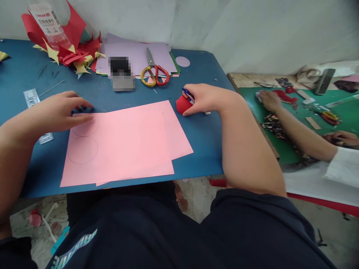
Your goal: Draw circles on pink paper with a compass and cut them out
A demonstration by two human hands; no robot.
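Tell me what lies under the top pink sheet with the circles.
More pink paper sticks out at its right and bottom edges; anything else beneath is covered.

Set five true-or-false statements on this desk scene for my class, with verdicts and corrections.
1. The right hand holds a slim blue-and-white pen. True.
2. The left hand grips metal scissors with red and yellow handles. False: its thumb is over the flat pink paper; the scissors lie apart.
3. At least two round outlines are drawn on the pink paper. True.
4. A clear plastic bottle stands at the blue table's right end. False: it is at the back left.
5. The scissors' blades lie over stacked lilac paper. True.
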